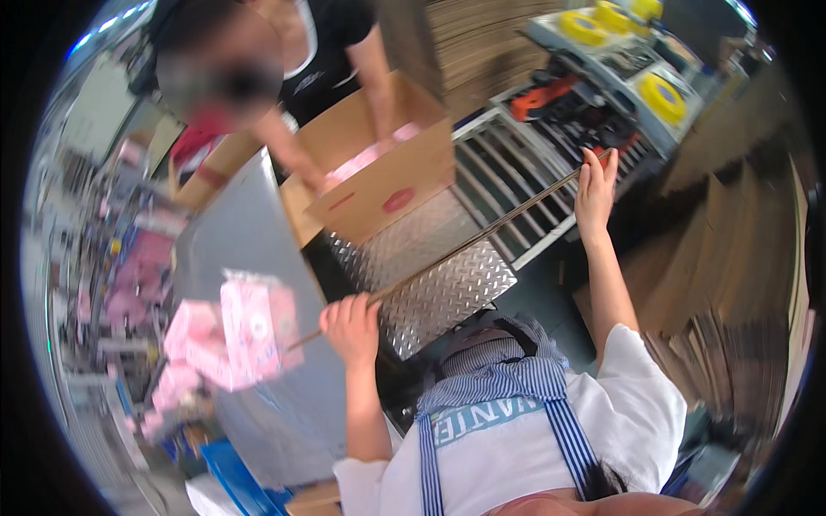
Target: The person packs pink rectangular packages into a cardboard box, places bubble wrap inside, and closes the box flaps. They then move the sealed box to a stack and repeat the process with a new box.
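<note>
A long, thin brown piece (482, 234), which looks like a flattened cardboard carton seen on edge, slants across the view from lower left to upper right. My left hand (351, 328) is closed around its lower left part, near the pink packs (254, 331) on the steel table. Toward its upper right end, my right hand (595, 198) grips it with fingers pointing up. Beneath the piece lies a diamond-plate metal surface (456, 297). Beyond it stands an open cardboard box (413, 176), with a co-worker's hands reaching inside to pink packs.
The steel table (284, 439) stretches along my left. A roller conveyor (508, 176) leads to an orange-and-black machine (551, 99) at the far right. Yellow tape rolls (662, 99) sit beside it. Stacked flat cardboard (731, 258) rises on my right. A blue bin (232, 482) is lower left.
</note>
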The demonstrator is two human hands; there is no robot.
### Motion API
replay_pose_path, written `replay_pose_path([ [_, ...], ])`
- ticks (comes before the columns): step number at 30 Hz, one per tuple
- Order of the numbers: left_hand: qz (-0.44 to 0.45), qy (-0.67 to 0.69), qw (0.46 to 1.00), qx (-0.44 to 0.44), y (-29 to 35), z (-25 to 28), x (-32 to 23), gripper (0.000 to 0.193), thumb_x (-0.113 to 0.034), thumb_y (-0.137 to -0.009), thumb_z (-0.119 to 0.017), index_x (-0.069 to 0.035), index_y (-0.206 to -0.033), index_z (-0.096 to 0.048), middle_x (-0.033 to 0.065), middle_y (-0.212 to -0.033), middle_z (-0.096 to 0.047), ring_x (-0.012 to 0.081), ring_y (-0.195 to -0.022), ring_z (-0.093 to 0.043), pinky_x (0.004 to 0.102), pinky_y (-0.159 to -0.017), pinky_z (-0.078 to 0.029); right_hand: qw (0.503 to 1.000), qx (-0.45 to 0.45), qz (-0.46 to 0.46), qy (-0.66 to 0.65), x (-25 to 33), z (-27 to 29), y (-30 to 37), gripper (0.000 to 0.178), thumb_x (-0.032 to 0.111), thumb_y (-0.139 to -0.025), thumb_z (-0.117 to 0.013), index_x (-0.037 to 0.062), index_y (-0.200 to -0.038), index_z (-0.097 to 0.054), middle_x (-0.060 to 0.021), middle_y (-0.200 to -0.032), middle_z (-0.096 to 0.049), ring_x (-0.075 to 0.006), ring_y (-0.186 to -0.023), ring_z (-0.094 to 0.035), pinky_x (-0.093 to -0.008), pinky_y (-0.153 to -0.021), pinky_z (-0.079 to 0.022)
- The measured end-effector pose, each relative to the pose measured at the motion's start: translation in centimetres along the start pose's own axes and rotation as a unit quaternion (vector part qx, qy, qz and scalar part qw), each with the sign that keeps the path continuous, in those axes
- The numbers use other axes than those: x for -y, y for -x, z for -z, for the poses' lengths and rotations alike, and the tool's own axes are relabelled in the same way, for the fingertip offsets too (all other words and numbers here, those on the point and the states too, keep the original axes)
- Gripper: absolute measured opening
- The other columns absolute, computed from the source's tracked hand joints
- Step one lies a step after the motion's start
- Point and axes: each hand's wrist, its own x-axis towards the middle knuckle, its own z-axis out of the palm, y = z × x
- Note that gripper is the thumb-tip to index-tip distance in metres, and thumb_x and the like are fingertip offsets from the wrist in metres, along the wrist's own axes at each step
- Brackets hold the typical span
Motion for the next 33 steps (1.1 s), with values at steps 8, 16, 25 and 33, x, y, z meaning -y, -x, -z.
replay_pose_path([
  [8,0.049,-0.042,0.989,0.135,-6.8,-2.3,0.0,0.027,-0.036,-0.089,-0.052,-0.012,-0.096,-0.063,0.0064,-0.093,-0.063,0.0256,-0.094,-0.058,0.0543,-0.095,-0.034,0.922,0.283,0.257,-0.058,10.7,-3.8,9.7,0.069,0.020,-0.072,-0.071,0.0088,-0.134,-0.044,-0.0042,-0.145,-0.038,-0.0203,-0.135,-0.032,-0.0528,-0.110,-0.020],
  [16,0.124,-0.099,0.960,0.232,-13.4,-2.8,1.8,0.029,-0.034,-0.093,-0.048,-0.006,-0.096,-0.056,0.0167,-0.083,-0.065,0.0372,-0.080,-0.063,0.0485,-0.068,-0.049,0.853,0.334,0.340,-0.211,7.6,-1.8,4.9,0.011,0.018,-0.071,-0.072,0.0158,-0.078,-0.063,0.0042,-0.076,-0.059,-0.0161,-0.081,-0.056,-0.0503,-0.105,-0.026],
  [25,0.389,0.127,0.911,-0.046,-3.8,-3.8,5.4,0.018,-0.014,-0.085,-0.058,-0.002,-0.097,-0.054,0.0172,-0.090,-0.060,0.0351,-0.086,-0.059,0.0439,-0.076,-0.046,0.796,0.589,-0.008,-0.143,-3.5,5.2,-8.5,0.023,0.018,-0.086,-0.062,-0.0011,-0.074,-0.056,-0.0135,-0.070,-0.057,-0.0318,-0.067,-0.054,-0.0346,-0.061,-0.042],
  [33,0.128,0.140,0.972,0.137,1.1,-14.5,-6.4,0.018,-0.012,-0.082,-0.054,-0.007,-0.094,-0.065,0.0128,-0.107,-0.058,0.0304,-0.101,-0.056,0.0394,-0.087,-0.046,0.593,0.699,0.396,0.046,0.4,-1.3,1.0,0.048,0.038,-0.083,-0.065,0.0045,-0.115,-0.056,-0.0196,-0.118,-0.052,-0.0366,-0.114,-0.047,-0.0452,-0.097,-0.038],
])
